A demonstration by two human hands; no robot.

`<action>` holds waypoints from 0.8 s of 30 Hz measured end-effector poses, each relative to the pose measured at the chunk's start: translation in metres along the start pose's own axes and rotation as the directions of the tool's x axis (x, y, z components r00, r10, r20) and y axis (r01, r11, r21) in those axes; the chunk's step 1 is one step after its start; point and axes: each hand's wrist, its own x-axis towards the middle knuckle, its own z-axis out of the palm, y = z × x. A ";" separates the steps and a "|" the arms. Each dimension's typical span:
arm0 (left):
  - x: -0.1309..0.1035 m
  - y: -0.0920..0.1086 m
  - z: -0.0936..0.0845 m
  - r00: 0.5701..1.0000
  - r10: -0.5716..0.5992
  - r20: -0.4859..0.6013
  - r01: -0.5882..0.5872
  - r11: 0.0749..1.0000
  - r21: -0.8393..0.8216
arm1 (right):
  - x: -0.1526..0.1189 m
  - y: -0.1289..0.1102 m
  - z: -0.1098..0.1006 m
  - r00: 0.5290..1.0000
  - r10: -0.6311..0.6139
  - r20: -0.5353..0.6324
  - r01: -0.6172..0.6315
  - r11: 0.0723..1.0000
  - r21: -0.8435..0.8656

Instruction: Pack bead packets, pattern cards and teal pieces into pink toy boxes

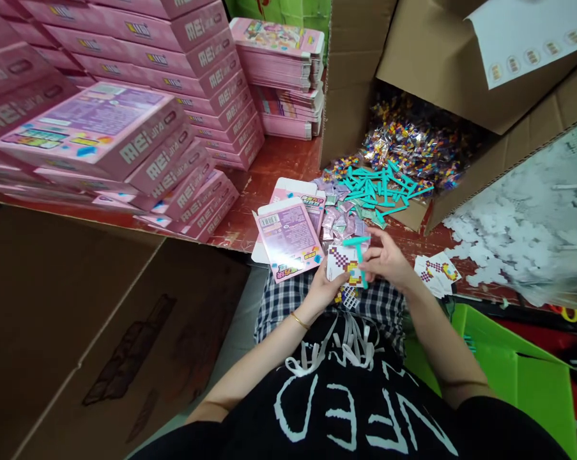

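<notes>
My left hand point(324, 289) is closed on a white card point(337, 260) printed with a purple and yellow pattern, held above my lap. Below the card a small bag of colourful pieces point(348, 296) shows, partly hidden. Closed on a teal T-shaped tool point(360, 255), my right hand point(383, 260) is at the card's right edge. Just left of the card lies an open-flapped pink box point(291, 239), on top of another pink box point(312, 201). Small pink and green packets point(338, 217) are beyond my hands, beside a pile of teal tools point(377, 185).
Stacks of pink boxes point(144, 137) fill the left side, with flat cartons point(281, 76) behind. A cardboard box point(353, 70) holds bags of colourful pieces point(413, 147). On the right are printed cards point(436, 273), white paper pieces point(503, 236) and a green bin point(508, 364).
</notes>
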 end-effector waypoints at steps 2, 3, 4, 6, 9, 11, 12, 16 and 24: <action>-0.005 -0.001 0.003 1.000 0.000 0.022 0.000 1.000 0.009 | -0.017 0.015 0.022 0.997 0.029 -0.077 -0.028 0.999 0.020; -0.007 -0.002 0.005 0.999 0.014 0.036 -0.014 1.000 0.001 | -0.020 0.021 0.029 0.991 0.033 -0.127 -0.031 0.999 0.019; -0.009 -0.003 0.006 0.998 0.035 0.052 -0.034 0.999 -0.010 | -0.022 0.028 0.033 0.984 0.032 -0.177 -0.030 0.999 0.017; -0.012 -0.005 0.007 0.993 0.086 0.084 -0.084 0.996 -0.023 | -0.022 0.038 0.038 0.963 0.015 -0.267 -0.011 1.000 0.016; -0.014 -0.005 0.006 0.981 0.145 0.128 -0.152 0.988 0.041 | -0.024 0.044 0.040 0.950 -0.021 -0.310 0.025 1.000 0.010; -0.014 0.000 0.004 0.973 0.162 0.165 -0.180 0.979 0.096 | -0.027 0.039 0.037 0.936 -0.102 -0.336 0.085 0.994 -0.066; -0.013 0.004 0.002 0.969 0.156 0.193 -0.181 0.977 0.116 | -0.027 0.035 0.034 0.910 -0.173 -0.376 0.126 0.981 -0.147; -0.010 0.021 -0.002 0.927 0.096 0.362 -0.175 0.965 0.194 | -0.015 0.006 0.016 0.890 -0.347 -0.295 0.187 0.870 -0.456; -0.026 0.026 -0.012 0.943 -0.076 0.323 0.001 0.974 0.225 | 0.027 0.009 0.021 0.960 0.139 0.245 -0.068 0.957 -0.281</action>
